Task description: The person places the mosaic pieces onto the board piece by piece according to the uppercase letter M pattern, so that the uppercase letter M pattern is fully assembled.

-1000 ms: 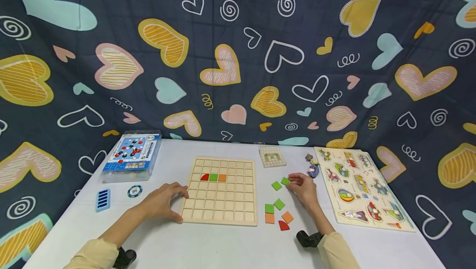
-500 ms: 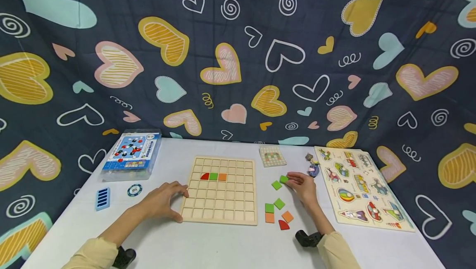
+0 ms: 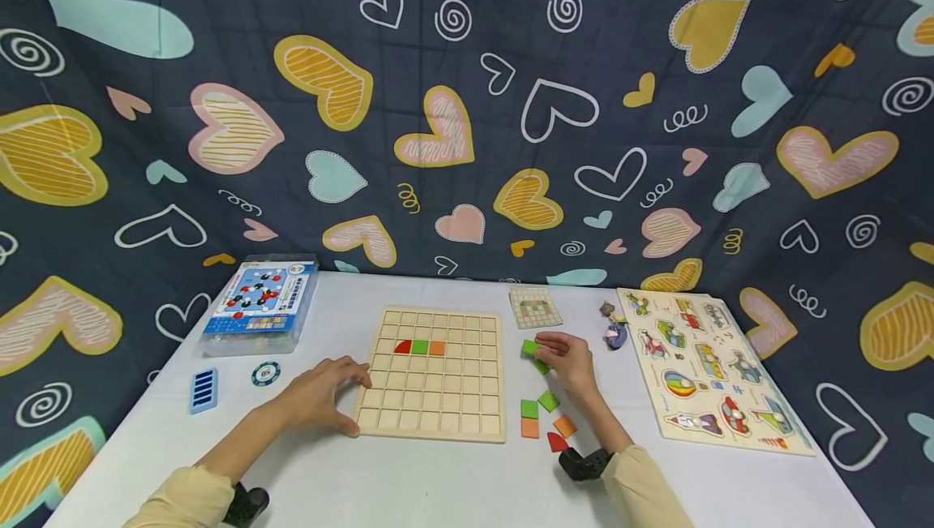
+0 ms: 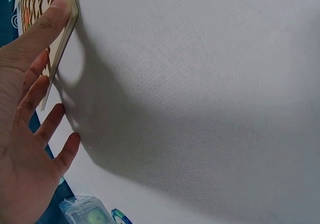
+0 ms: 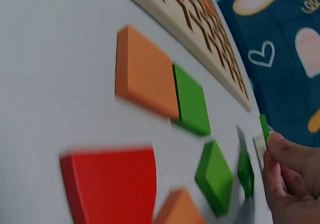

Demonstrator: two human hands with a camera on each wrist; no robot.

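Observation:
My left hand (image 3: pixel 321 394) rests at the left edge of a wooden grid board (image 3: pixel 430 402). In the left wrist view its thumb (image 4: pixel 47 26) lies on the board's rim, the other fingers spread loosely. A red quarter-round tile (image 3: pixel 404 347), a green square tile (image 3: pixel 419 347) and an orange square tile (image 3: pixel 436 348) sit side by side in the grid. Right of the board, my right hand (image 3: pixel 571 364) pinches a green square tile (image 5: pixel 263 125) between thumb and fingers. Below it, partly hidden by the hand, is another green tile (image 5: pixel 245 173).
Loose green (image 3: pixel 549 401), orange (image 3: pixel 565 426) and red (image 3: pixel 558 441) tiles lie right of the board. A pattern card (image 3: pixel 536 308), a small figurine (image 3: pixel 615 333) and a picture puzzle board (image 3: pixel 700 366) are farther right. At left stand a boxed set (image 3: pixel 259 309), a blue piece (image 3: pixel 203 390) and a round chip (image 3: pixel 266 374).
My right hand has moved left toward the board with the green tile between its fingertips, now over the neighbouring green tile. My left hand and the board have stayed put.

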